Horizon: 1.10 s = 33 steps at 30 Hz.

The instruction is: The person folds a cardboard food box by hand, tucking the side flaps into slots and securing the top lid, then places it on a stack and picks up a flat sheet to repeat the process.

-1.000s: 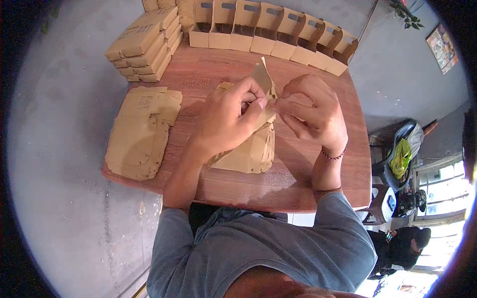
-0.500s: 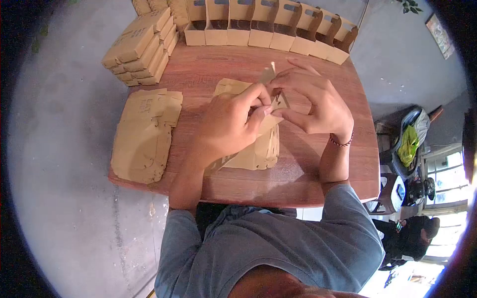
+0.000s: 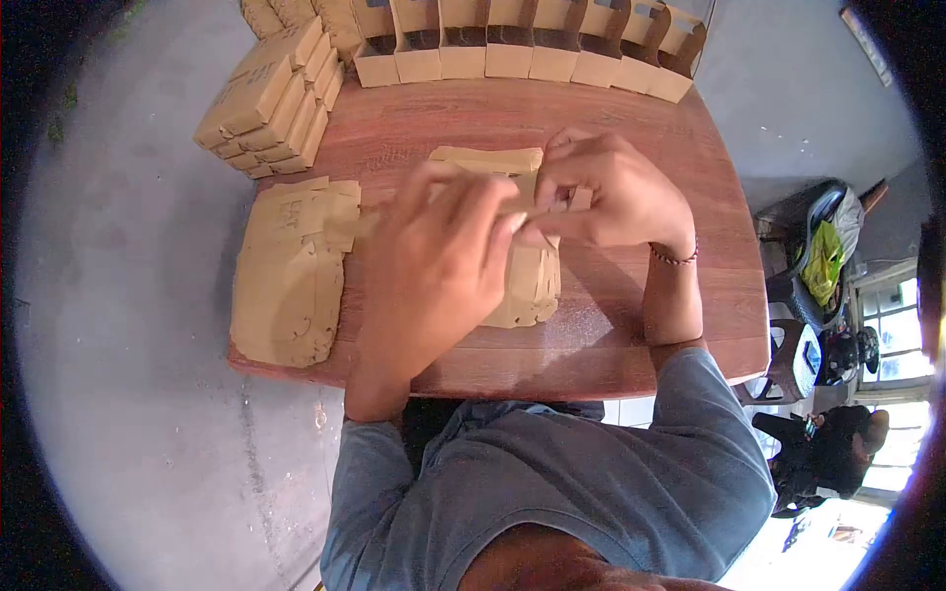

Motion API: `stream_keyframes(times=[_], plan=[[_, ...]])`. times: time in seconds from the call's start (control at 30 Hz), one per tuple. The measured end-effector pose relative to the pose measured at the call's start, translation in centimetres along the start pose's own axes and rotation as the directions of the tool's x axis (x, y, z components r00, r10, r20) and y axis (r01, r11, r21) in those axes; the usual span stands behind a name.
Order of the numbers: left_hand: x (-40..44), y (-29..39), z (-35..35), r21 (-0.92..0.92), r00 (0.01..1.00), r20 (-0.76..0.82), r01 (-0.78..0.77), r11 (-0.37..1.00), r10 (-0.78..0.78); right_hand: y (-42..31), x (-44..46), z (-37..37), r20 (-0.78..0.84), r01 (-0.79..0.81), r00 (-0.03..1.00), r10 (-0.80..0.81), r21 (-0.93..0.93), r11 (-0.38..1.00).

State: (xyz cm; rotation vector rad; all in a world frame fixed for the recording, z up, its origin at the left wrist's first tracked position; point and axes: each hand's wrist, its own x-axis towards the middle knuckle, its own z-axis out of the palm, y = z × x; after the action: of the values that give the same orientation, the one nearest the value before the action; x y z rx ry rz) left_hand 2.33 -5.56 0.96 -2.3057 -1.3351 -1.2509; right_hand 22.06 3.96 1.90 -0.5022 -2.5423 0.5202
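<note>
Above the table's middle, both hands are closed on a piece of folded brown cardboard (image 3: 527, 187), seen nearly edge-on and mostly covered by the fingers. My left hand (image 3: 434, 256) pinches it from the left, slightly blurred by motion. Gripping the other side is my right hand (image 3: 626, 197), with its fingers curled in and a thin bracelet at the wrist. Beneath them lies a stack of flat cardboard blanks (image 3: 532, 295), partly hidden by the left hand. A second pile of flat cardboard blanks (image 3: 286, 295) is at the table's left edge.
Along the far edge of the wooden table (image 3: 414, 123) stands a row of open cardboard carriers (image 3: 507, 59). Folded cardboard packs (image 3: 266, 98) are stacked at the back left. To the right are a stool (image 3: 793, 360), a chair with bags (image 3: 823, 261) and another person (image 3: 833, 448).
My right hand has closed its fingers onto the cardboard, where they were spread before. My left hand has turned, and the piece now lies more edge-on. The view has shifted slightly.
</note>
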Motion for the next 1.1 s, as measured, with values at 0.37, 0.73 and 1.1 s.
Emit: stream_keyframes(times=[0.37,0.73,1.1], plan=[[0.6,-2.7,1.2,-0.356,0.892,-0.221,0.301,0.884,-0.393,0.0,1.1,2.7,-0.589,0.087,0.738,0.329,0.566,0.820],[1.8,-3.1,2.7,-0.593,0.847,-0.124,0.354,0.723,-0.516,-2.1,1.6,4.4,-0.368,-0.028,0.874,0.317,0.613,0.790],[1.6,-3.9,4.2,-0.633,0.850,-0.193,0.274,0.724,-0.490,-1.5,1.8,5.0,-0.460,-0.038,0.817,0.348,0.559,0.828]])
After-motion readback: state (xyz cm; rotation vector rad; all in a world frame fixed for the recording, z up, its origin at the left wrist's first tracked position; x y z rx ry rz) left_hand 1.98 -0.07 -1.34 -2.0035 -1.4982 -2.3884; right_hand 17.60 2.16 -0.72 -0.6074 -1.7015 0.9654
